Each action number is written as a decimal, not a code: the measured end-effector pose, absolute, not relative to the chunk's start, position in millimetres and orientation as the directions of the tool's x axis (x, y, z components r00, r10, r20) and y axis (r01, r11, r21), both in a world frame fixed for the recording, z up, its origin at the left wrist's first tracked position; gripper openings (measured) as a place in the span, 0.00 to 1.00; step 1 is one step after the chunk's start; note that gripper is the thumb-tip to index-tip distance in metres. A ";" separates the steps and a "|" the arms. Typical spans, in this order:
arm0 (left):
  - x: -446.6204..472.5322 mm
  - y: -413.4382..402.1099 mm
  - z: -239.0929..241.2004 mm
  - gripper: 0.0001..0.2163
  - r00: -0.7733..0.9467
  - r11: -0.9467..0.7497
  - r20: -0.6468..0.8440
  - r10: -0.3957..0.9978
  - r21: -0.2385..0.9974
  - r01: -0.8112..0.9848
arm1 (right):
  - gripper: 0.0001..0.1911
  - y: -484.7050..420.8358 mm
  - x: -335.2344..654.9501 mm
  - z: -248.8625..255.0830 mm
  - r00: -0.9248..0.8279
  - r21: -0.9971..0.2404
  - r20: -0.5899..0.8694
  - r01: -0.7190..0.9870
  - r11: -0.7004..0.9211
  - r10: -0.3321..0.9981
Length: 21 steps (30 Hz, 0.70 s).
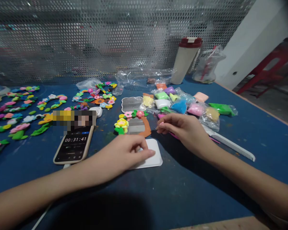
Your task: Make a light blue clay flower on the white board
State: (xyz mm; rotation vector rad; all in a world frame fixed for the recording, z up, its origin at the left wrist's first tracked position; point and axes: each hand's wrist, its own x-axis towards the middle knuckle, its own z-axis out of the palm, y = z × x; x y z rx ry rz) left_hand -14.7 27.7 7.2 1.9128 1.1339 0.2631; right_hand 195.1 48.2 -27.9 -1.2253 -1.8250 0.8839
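Note:
My left hand [127,152] is over a white rectangular plate [156,160], its fingers curled down and its thumb reaching across the surface. Whatever lies under those fingers is hidden. My right hand [186,131] hovers to the right of the plate, thumb and fingertips pinched on a small pink bit of clay [161,124]. Just behind the plate lies a frame [147,126] with a brown right side, decorated with yellow, pink and red clay flowers [121,124] and green leaves.
Bagged coloured clay [179,105] lies behind my right hand, with a white comb [232,145] to its right. A phone [73,143] showing a timer and several flowered clay pieces [19,129] are on the left. A tumbler [184,62] stands at the back before a perforated metal panel [86,41].

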 end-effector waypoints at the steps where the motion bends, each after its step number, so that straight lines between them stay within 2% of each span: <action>1: -13.2 25.1 5.5 0.13 0.596 -0.231 -0.247 0.764 0.757 0.611 | 0.07 50.2 192.7 -26.2 -0.263 -0.843 0.221 0.432 0.319 0.939; 6: -12.3 21.8 -3.6 0.12 0.645 -0.349 -0.230 0.729 0.685 0.640 | 0.12 69.5 168.5 -13.1 -0.338 -0.691 0.296 0.570 0.445 0.893; 11: -17.3 24.7 -10.3 0.10 0.657 -0.364 -0.230 0.718 0.681 0.636 | 0.04 89.1 140.8 -8.3 -0.464 -0.765 0.357 0.352 0.538 0.811; 13: -18.6 25.8 -13.2 0.10 0.650 -0.348 -0.225 0.726 0.695 0.629 | 0.02 94.0 134.7 -11.8 -0.468 -0.814 0.333 0.295 0.500 0.819; 16: -19.5 28.0 -17.9 0.11 0.637 -0.317 -0.220 0.739 0.721 0.617 | 0.04 99.1 131.7 -20.6 -0.453 -0.931 0.192 0.195 0.307 0.870; 18: -19.4 29.6 -20.0 0.11 0.634 -0.310 -0.212 0.744 0.731 0.608 | 0.05 101.4 132.7 -26.2 -0.446 -0.967 0.139 0.133 0.219 0.884; 21: -18.5 31.4 -20.0 0.12 0.626 -0.301 -0.212 0.751 0.733 0.610 | 0.08 104.0 137.1 -31.5 -0.421 -0.957 0.180 0.134 0.257 0.889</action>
